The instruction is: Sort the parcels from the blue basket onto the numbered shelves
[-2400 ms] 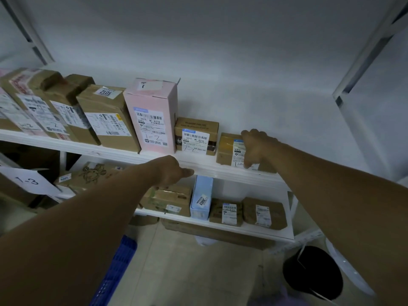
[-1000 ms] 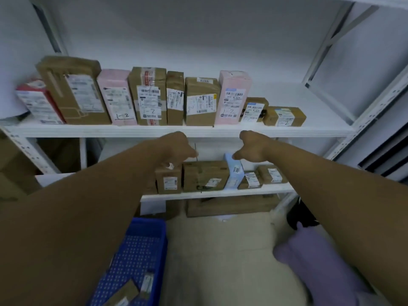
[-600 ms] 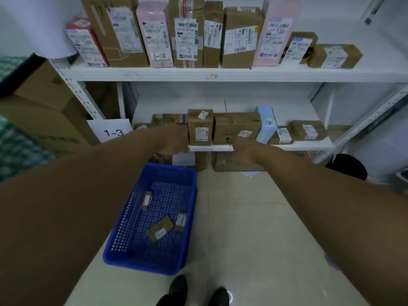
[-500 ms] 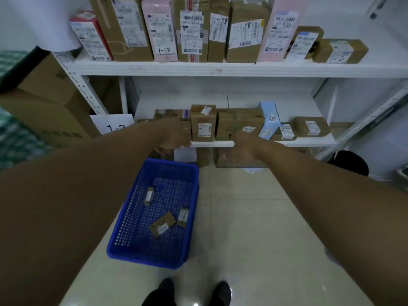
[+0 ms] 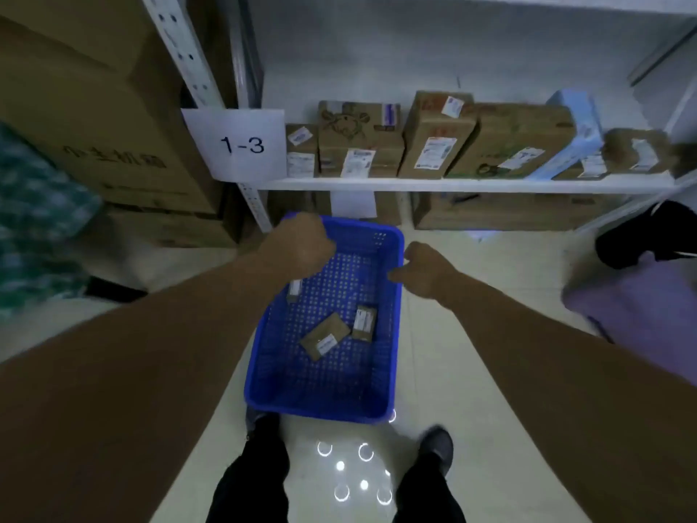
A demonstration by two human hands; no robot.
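Head camera: blue perforated plastic basket (image 5: 320, 390) sits on the pale tiled floor (image 5: 422, 364), three small brown cardboard parcels (image 5: 324, 339) lying inside. Left hand (image 5: 301, 247) hovers over its far corner, right hand (image 5: 426, 271) beside its right rim, both sets of fingers loosely curled, gripping nothing.

Left hand (image 5: 301, 245), right hand (image 5: 424, 273) outstretched, loosely curled.

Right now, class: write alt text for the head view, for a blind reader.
A left hand and right hand hover over a blue basket holding three small parcels on the floor; behind, a shelf marked 1-3 carries boxes.
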